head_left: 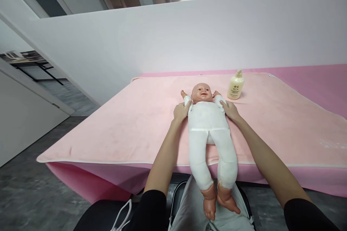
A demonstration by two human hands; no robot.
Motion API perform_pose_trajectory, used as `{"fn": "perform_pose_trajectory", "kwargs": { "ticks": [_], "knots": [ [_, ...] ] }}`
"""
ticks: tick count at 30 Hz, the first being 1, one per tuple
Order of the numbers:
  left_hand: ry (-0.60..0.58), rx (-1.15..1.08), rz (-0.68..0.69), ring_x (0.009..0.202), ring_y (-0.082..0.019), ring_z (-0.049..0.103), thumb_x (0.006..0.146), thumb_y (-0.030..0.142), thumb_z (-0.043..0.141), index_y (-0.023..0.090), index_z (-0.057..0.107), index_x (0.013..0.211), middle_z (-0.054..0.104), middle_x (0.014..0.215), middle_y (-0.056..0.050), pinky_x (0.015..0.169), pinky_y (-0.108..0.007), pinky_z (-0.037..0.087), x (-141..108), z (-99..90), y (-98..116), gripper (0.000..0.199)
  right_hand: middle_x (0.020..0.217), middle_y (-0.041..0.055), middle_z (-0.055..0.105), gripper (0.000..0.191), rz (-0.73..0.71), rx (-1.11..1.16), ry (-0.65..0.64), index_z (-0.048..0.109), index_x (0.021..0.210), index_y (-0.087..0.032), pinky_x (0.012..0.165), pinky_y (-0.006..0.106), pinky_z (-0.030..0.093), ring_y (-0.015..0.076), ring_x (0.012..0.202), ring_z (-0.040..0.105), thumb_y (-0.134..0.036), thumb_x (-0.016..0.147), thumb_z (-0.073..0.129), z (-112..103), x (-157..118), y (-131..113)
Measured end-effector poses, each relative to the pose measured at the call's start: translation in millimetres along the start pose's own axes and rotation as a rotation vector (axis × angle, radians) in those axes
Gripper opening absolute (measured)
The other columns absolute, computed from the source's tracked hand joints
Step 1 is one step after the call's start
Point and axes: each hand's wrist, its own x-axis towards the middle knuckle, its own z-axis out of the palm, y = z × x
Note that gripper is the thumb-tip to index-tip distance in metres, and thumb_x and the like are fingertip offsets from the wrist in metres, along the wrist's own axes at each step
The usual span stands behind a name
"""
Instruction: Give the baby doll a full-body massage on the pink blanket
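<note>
A baby doll with a white cloth body lies face up, its head towards the wall and its brown feet hanging past the table's front edge above my lap. My left hand is closed around the doll's arm on the left side of the picture. On the other side, my right hand grips the doll's other arm. Both doll arms are bent upward, with the small hands beside the head. Part of my fingers is hidden behind the sleeves.
A pale yellow pump bottle stands right of the doll's head. Under them a pink blanket covers the table, over a darker pink cloth. A white wall rises behind. Below the front edge are a black chair and a white cable.
</note>
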Motion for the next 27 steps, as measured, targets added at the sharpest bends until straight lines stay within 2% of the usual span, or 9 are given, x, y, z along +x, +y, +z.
{"fn": "perform_pose_trajectory", "kwargs": {
  "ticks": [8,14,20,23,27],
  "knots": [
    [-0.032,-0.008,-0.014,0.076,-0.026,0.062,0.076,0.062,0.033,0.017,0.063,0.073,0.068,0.082,-0.012,0.060,-0.030,0.038,2.3,0.1,-2.8,0.055,0.081,0.0105,0.065,0.045,-0.004,-0.280,-0.058,0.062,0.082,-0.014,0.057,0.024,0.029,0.0179,0.069,0.054,-0.045,0.087,0.030,-0.7,-2.0,-8.7],
    [-0.087,0.083,-0.109,0.086,-0.032,0.062,0.071,0.066,0.036,0.016,0.064,0.079,0.068,0.091,-0.016,0.065,-0.033,0.040,6.3,-1.8,0.2,0.057,0.089,0.0142,0.066,0.046,0.052,-0.342,-0.086,0.063,0.086,-0.013,0.059,0.025,0.030,0.0206,0.077,0.058,-0.043,0.089,0.028,-1.9,-5.2,-17.3],
    [-0.148,0.051,-0.124,0.084,-0.031,0.063,0.069,0.065,0.043,0.017,0.064,0.073,0.068,0.087,-0.015,0.065,-0.033,0.041,10.1,-3.0,-0.4,0.052,0.087,0.0142,0.065,0.044,0.055,-0.353,-0.106,0.061,0.081,-0.013,0.057,0.025,0.029,0.0205,0.076,0.057,-0.044,0.088,0.030,-3.8,-5.5,-17.7],
    [-0.173,-0.037,-0.114,0.072,-0.027,0.062,0.069,0.063,0.047,0.015,0.063,0.077,0.067,0.081,-0.014,0.058,-0.030,0.040,12.5,-3.8,-6.9,0.051,0.080,0.0115,0.065,0.046,0.028,-0.310,-0.104,0.061,0.077,-0.014,0.056,0.025,0.029,0.0188,0.071,0.056,-0.047,0.087,0.030,-6.0,-5.4,-15.2],
    [-0.377,-0.332,-0.066,0.047,-0.015,0.051,0.069,0.056,0.055,0.014,0.059,0.098,0.061,0.065,-0.006,0.046,-0.026,0.035,8.8,-11.4,-15.4,0.051,0.075,0.0079,0.064,0.046,0.028,-0.152,-0.136,0.060,0.076,-0.015,0.054,0.023,0.033,0.0165,0.065,0.055,-0.054,0.084,0.036,-9.9,-6.0,-12.7]
  ]
}}
